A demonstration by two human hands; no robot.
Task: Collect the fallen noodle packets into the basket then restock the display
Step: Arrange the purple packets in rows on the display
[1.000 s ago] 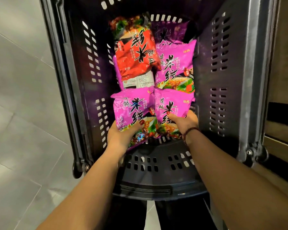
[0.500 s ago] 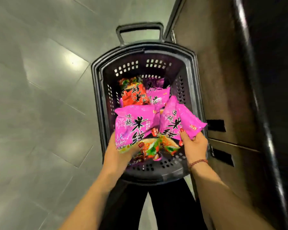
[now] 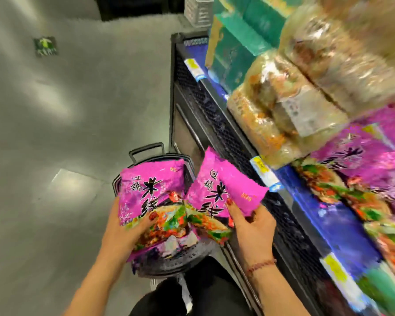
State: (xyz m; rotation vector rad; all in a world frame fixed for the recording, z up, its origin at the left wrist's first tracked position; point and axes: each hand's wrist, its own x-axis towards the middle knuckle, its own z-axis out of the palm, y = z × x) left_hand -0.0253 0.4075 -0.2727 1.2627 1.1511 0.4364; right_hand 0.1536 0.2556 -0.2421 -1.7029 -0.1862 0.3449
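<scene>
Dark-trousered legs [image 3: 192, 293] are standing just on the near side of the basket [image 3: 169, 261]. Both forearms are reaching out above the basket.

Left hand [image 3: 123, 231] is gripping a pink noodle packet [image 3: 151, 185] by its lower end. Its fingers [image 3: 152, 216] are curling round the packet, thumb on the printed face. That packet is hanging over the basket's left half, face toward the camera.

Right hand [image 3: 253, 226], red string bracelet [image 3: 260, 264] on the wrist, is pinching a second pink packet [image 3: 224, 190] at its lower right, thumb in front, other fingers behind. This one is tilting right, over the basket's right rim. The two packets are meeting at their inner edges.

The basket is sitting on the grey floor [image 3: 55, 133], its contents mostly hidden by the packets. Its black handle [image 3: 146, 150] is sticking up at the far side.

Right of the basket a display shelf [image 3: 237, 144] is running away from the camera, with price tags [image 3: 263, 172] on its front edge. Blurred pink shelf packets [image 3: 363, 160] of the same print are lying on it, right of and above the basket. Beyond those are clear-wrapped bundles [image 3: 294, 87], then teal boxes [image 3: 240, 30].

Far left beyond the basket, a green sticker [image 3: 45, 45] is lying on the floor.
</scene>
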